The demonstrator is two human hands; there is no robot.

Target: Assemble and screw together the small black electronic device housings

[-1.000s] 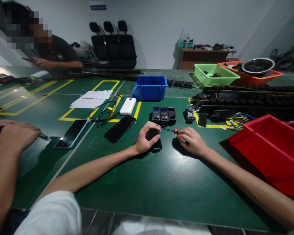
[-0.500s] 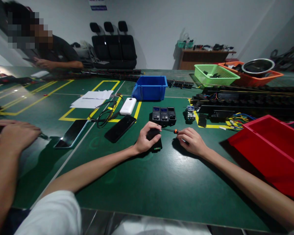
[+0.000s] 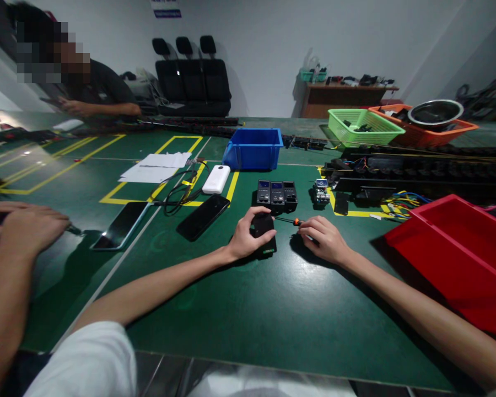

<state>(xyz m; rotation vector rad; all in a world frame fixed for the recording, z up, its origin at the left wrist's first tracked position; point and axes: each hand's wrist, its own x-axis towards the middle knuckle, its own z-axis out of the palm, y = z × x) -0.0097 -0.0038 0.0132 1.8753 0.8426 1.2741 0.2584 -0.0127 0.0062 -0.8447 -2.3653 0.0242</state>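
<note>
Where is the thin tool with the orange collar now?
In the head view, right of centre, the tool is in the right hand, its shaft pointing left toward the black module in the left hand.

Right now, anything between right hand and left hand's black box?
Only the driver the right hand holds, its shaft pointing left at the box, which the left hand grips. Left fingertips sit near the shaft's end; contact is too small to tell. Three modules stand beyond, out of that line.

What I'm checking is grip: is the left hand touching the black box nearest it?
Touching: the head view shows the left hand wrapped around the black box, its thumb lying across it.
</note>
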